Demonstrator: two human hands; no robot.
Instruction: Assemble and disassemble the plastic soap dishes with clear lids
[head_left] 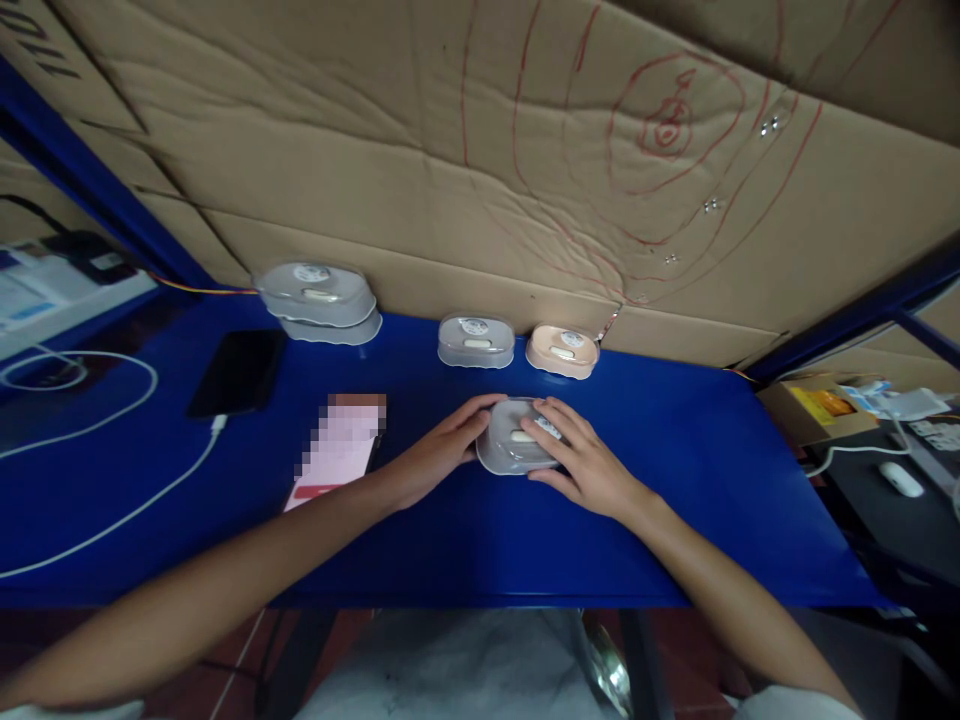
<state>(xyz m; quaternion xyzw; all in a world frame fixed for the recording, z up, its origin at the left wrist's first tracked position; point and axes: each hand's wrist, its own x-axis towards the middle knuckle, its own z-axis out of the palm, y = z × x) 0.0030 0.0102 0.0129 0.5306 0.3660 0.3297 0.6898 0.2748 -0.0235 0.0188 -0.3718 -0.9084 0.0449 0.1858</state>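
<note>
A grey oval box (504, 450) with a clear lid, a white tab on top and a round sticker sits on the blue table (600, 560) between my hands. My left hand (439, 458) grips its left side, thumb and fingers against the wall. Across the lid and right edge lie the fingers of my right hand (592, 470), holding the box and partly covering the sticker. Just behind stand a similar grey box (459, 350) and a peach-coloured one (541, 352). Farther left, two grey boxes or lids are stacked (319, 300).
A lit phone (341, 450) lies left of my left hand. Beyond it is a dark phone (236, 372) with a white cable (172, 500) plugged in. A cardboard panel (337, 140) with red drawn lines backs the table. At right are a cardboard box (791, 415) and a white mouse (900, 479).
</note>
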